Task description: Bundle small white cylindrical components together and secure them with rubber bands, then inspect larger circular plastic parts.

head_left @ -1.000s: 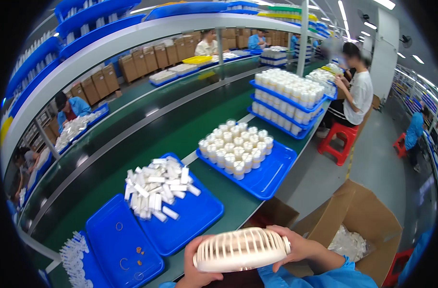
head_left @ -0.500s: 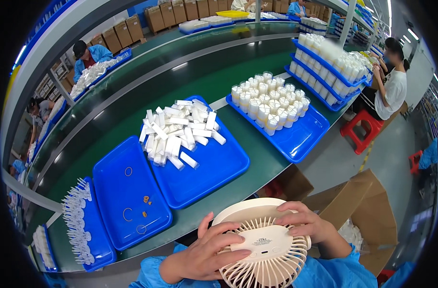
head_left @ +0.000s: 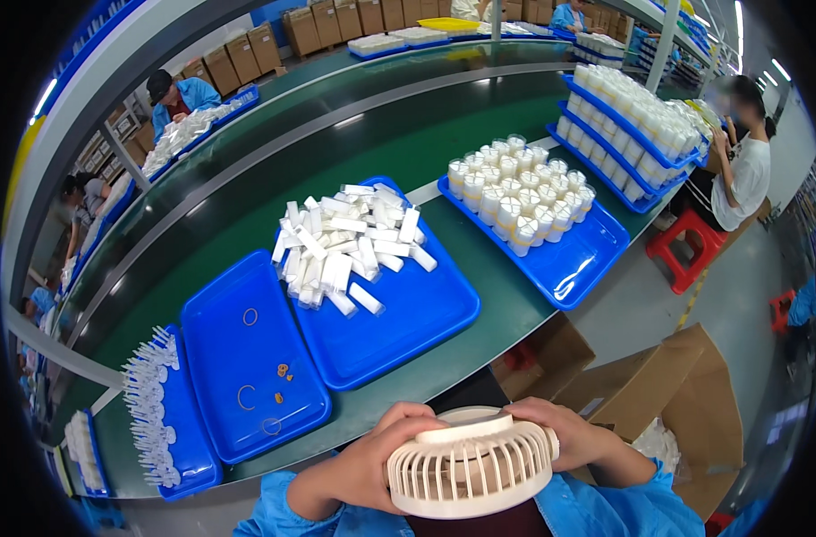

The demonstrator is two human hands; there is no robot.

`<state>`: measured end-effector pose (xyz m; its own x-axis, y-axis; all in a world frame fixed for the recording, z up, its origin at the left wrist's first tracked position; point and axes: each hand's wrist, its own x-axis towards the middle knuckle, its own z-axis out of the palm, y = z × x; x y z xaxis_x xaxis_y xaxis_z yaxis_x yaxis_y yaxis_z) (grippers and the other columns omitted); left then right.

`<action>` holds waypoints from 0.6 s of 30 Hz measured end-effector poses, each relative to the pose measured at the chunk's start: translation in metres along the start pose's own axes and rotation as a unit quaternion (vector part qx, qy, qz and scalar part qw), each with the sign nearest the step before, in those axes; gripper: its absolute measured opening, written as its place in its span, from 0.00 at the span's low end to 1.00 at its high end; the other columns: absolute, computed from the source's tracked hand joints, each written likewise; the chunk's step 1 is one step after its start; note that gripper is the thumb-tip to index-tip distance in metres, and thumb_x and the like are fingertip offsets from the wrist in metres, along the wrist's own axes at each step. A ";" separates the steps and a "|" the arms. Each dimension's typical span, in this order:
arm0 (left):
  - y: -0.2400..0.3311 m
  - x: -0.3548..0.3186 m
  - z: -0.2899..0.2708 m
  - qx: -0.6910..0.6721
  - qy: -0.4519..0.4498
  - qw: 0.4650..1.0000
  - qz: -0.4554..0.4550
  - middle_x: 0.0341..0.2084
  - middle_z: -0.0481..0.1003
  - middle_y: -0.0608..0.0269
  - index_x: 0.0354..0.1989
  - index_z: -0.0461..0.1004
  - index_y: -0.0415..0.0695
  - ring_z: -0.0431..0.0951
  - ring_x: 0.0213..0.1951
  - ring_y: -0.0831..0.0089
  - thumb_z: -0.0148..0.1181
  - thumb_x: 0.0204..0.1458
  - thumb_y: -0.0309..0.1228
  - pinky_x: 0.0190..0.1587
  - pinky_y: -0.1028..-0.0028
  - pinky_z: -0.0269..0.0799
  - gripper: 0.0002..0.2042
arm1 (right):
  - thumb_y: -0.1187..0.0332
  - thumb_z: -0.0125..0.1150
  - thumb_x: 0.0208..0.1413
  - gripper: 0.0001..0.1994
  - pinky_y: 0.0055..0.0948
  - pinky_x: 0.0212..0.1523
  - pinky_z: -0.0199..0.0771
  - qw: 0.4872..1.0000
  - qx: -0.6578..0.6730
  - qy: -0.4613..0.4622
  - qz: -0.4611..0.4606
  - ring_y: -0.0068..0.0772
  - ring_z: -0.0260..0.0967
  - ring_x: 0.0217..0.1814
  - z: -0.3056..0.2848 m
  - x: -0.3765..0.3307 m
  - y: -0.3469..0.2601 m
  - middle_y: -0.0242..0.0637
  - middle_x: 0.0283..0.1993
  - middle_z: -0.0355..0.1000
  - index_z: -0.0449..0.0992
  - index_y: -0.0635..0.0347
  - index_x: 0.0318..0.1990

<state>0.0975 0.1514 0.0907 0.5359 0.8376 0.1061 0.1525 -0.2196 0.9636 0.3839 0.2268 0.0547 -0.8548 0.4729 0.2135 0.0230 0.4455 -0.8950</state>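
a cream fan housing (head_left: 469, 473) with a ribbed cage is held between both hands at the near side, in front of the person's body and off the bench (head_left: 426, 378); the left hand (head_left: 365, 461) is curled around its left rim, the right hand (head_left: 565, 431) clasps its right. if either grip loosened, the smooth rim could slip and the housing drop, and hard squeezing might bend the thin ribs. the housing hides several fingertips, and its underside is out of sight. small orange pieces (head_left: 283, 369) in the left blue tray (head_left: 218, 345) are too tiny to identify.
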 end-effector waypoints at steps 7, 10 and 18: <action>-0.006 -0.006 -0.007 -0.288 0.049 0.943 -0.157 0.55 0.59 0.58 0.61 0.51 0.39 0.57 0.59 0.69 0.73 0.31 0.29 0.60 0.70 0.51 0.46 | 0.62 0.77 0.31 0.48 0.33 0.55 0.63 0.988 0.110 0.008 0.110 0.35 0.60 0.59 0.002 0.013 0.001 0.43 0.57 0.61 0.54 0.62 0.61; -0.018 -0.010 -0.008 -0.370 0.074 0.914 -0.151 0.57 0.58 0.59 0.63 0.47 0.39 0.57 0.59 0.72 0.71 0.33 0.25 0.61 0.71 0.51 0.47 | 0.67 0.77 0.30 0.49 0.32 0.56 0.62 0.977 0.175 0.022 0.123 0.32 0.58 0.60 0.004 0.013 0.012 0.43 0.59 0.59 0.51 0.63 0.62; -0.026 -0.043 0.014 -0.338 0.215 0.912 -0.092 0.57 0.59 0.60 0.63 0.47 0.38 0.58 0.58 0.72 0.67 0.41 0.29 0.60 0.72 0.53 0.41 | 0.64 0.77 0.30 0.44 0.33 0.57 0.59 0.968 0.210 0.073 0.117 0.31 0.60 0.57 0.026 0.020 0.004 0.42 0.54 0.63 0.58 0.67 0.56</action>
<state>0.0823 0.1140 0.0574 0.1557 0.9798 -0.1258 -0.4177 0.1807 0.8904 0.3535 0.2178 0.0455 -0.7680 0.6403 0.0108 -0.0318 -0.0213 -0.9993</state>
